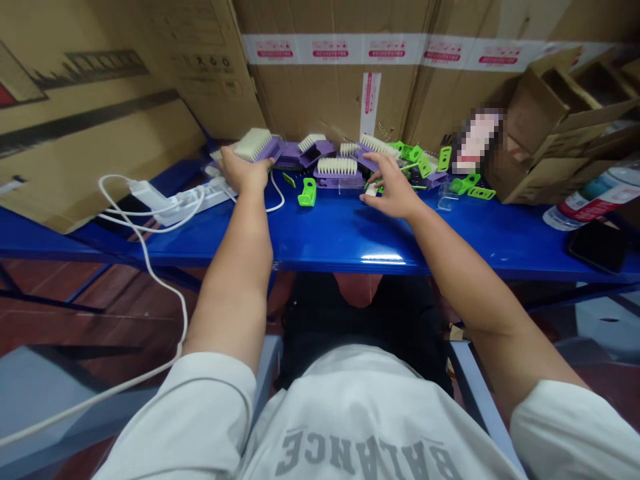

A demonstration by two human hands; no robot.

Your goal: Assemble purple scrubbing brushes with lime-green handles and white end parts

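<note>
– What's that left hand (246, 172) got hold of?

– A purple brush (256, 143), pale bristles up. The grip is closed round it, thumb at its right edge. It's at the left end of the pile of other brushes (338, 171) on the blue bench (330, 233); from here I can't say whether it rests on anything

– And the right hand (391, 183)?

– Over the right part of the pile, index finger held apart from the thumb. There's a small white piece (371, 191) by the thumb, but I can't tell whether the grip is pinching it or just beside it

– Crowded, isn't it? What worries you?

– The white cable (173, 287), mostly. It drops off the front of the bench just beside the left forearm, so a careless elbow could catch it and drag the power strip (193, 202). And those brushes lie tilted over one another; pull one from underneath and others could slide

– The green clips (309, 192) look easy to knock too

– Yes, and the clear piece (447, 198) near the right wrist, because it hardly shows against the blue. A wide sweep of that arm could push it along. The dark phone (597, 247) sits close to the front edge, so a bump there might tip it off
</note>
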